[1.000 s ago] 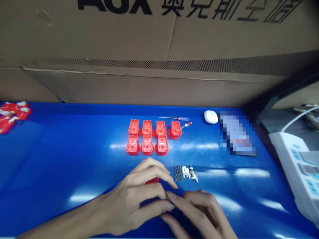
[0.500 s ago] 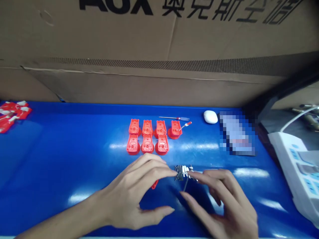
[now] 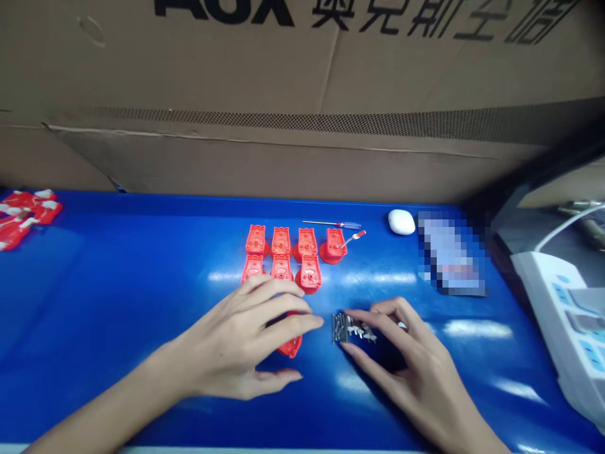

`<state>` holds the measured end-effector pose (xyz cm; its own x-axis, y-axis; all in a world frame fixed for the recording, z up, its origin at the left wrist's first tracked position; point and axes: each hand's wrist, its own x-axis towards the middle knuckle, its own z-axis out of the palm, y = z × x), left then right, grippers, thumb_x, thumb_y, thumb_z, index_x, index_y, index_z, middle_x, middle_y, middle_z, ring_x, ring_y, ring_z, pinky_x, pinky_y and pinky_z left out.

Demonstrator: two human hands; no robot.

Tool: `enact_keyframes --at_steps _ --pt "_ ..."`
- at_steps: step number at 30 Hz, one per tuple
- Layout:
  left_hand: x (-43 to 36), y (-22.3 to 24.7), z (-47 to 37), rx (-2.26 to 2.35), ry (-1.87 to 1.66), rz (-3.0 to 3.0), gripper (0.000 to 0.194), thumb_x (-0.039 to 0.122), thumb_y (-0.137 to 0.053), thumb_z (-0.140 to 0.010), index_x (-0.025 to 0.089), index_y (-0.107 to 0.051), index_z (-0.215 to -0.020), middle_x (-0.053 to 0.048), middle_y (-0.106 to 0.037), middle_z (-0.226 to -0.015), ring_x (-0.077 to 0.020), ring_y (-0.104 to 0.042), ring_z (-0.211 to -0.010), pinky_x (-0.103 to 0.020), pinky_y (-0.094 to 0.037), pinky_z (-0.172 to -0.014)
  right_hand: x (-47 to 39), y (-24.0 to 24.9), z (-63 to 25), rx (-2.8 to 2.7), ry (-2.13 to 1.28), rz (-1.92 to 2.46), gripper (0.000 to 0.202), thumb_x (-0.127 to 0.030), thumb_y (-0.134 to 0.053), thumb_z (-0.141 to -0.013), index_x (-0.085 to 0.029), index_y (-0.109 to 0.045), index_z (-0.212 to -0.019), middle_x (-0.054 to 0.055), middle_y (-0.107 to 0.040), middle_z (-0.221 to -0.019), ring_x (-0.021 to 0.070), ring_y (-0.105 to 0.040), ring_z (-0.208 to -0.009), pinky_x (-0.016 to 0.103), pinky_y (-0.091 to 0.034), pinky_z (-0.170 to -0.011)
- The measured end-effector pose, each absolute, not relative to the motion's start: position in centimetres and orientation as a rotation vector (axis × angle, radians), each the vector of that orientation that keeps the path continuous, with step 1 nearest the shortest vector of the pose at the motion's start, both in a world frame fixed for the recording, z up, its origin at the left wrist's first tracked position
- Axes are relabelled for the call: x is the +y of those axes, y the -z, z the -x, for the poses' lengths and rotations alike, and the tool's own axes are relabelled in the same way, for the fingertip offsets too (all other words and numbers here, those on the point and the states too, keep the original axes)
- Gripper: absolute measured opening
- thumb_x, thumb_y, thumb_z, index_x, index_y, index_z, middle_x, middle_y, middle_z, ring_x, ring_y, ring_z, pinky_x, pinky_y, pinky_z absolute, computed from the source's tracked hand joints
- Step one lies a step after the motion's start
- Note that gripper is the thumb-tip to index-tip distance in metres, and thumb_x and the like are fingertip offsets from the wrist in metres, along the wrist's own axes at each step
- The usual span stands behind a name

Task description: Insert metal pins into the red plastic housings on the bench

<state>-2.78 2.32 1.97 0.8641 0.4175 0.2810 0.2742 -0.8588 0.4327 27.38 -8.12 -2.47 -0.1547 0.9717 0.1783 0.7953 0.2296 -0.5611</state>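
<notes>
Several small metal pins (image 3: 339,328) lie side by side on the blue table, with brighter metal pieces (image 3: 360,329) just right of them. My right hand (image 3: 401,353) is over these, thumb and index finger apart at either end of the row; no piece is visibly lifted. My left hand (image 3: 246,340) hovers with spread fingers and holds nothing. Under its fingers a red plastic part (image 3: 292,340) shows, partly covered. Beyond my left hand stand several red housings (image 3: 307,243) in two rows, some of the front ones partly hidden by its fingers.
A screwdriver (image 3: 333,224) lies behind the housings, and a white rounded object (image 3: 401,222) sits right of it. A white power strip (image 3: 562,315) is at the right edge. Red and white parts (image 3: 28,214) lie far left. A cardboard box (image 3: 283,164) walls the back.
My left hand has moved left and slightly up, over the red part. My right hand's thumb has risen to the near end of the metal pins, and its fingers have shifted slightly left.
</notes>
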Motion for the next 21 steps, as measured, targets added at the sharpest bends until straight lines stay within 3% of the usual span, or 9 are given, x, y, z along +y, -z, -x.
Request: enact_keyframes --at_steps 10,17,21 --pt "2.7 -2.1 3.0 0.551 -0.484 -2.762 0.064 0.040 -0.082 -0.094 0.018 -0.062 -0.151 -0.014 -0.075 -0.139 -0.0343 -0.066 -0.133 -0.048 -0.049 -0.116 -8.0 2.4 -27.5 -2.013 -0.489 1.615 0.039 -0.041 -0.074 -0.105 -0.033 -0.069 -0.143 0.008 -0.063 -0.128 0.0221 -0.073 -0.109 0.035 -0.064 -0.088" --pt "2.6 -1.8 2.6 0.509 -0.574 -2.791 0.049 0.027 -0.072 -0.100 0.014 -0.064 -0.146 -0.011 -0.080 -0.129 -0.0289 -0.070 -0.125 -0.045 -0.048 -0.116 -8.7 1.7 -27.6 -1.943 -0.473 1.619 0.038 -0.040 -0.074 -0.105 -0.034 -0.069 -0.142 0.007 -0.063 -0.128 0.0221 -0.070 -0.115 0.034 -0.064 -0.091" --pt "2.3 -1.3 2.4 0.508 -0.610 -2.791 0.050 0.029 -0.073 -0.102 0.013 -0.062 -0.148 -0.012 -0.080 -0.127 -0.0281 -0.071 -0.121 -0.045 -0.049 -0.113 -9.3 1.2 -26.1 -1.947 -0.495 1.561 0.039 -0.038 -0.075 -0.104 -0.033 -0.069 -0.142 0.007 -0.065 -0.127 0.0229 -0.071 -0.115 0.034 -0.065 -0.092"
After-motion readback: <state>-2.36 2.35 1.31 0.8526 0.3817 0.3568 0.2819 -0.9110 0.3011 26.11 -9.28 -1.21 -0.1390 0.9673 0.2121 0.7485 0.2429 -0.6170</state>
